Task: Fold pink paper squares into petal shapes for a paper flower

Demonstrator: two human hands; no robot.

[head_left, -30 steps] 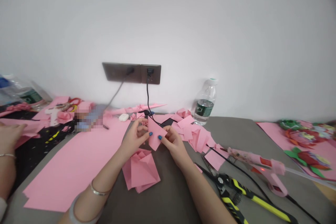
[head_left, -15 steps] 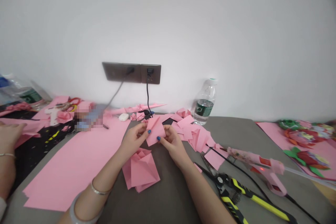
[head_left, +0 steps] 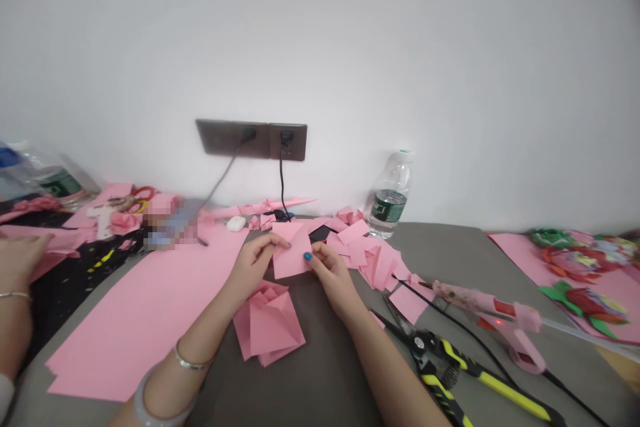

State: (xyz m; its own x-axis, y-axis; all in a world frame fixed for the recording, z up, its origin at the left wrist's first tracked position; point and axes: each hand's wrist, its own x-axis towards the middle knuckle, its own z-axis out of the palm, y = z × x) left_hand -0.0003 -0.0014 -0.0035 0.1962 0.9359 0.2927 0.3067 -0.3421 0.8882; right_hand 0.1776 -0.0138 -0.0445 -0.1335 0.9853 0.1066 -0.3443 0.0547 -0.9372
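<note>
Between my two hands is a small square of pink paper [head_left: 291,259], raised over the grey tabletop. My left hand [head_left: 256,261] grips its left side, fingertips lying along the upper edge. Thumb and fingers of my right hand [head_left: 327,270] pinch the right edge. A crease shows across the upper part of the sheet. Just below, a stack of folded pink papers [head_left: 270,330] rests on the table, partly behind my left wrist. Loose pink paper pieces [head_left: 377,260] lie scattered to the right of my right hand.
Large pink sheets [head_left: 145,313] spread at left. Yellow-black shears [head_left: 425,350] and a pink glue gun [head_left: 500,313] with its cord lie at right. A water bottle [head_left: 390,197] stands by the wall, paper flowers [head_left: 585,273] far right. Another person's hand [head_left: 20,257] is far left.
The pink square has turned from a tilted, diamond-like position to nearly level and shows more of its face. My left fingers have shifted to its upper left; the right hand still pinches the right side.
</note>
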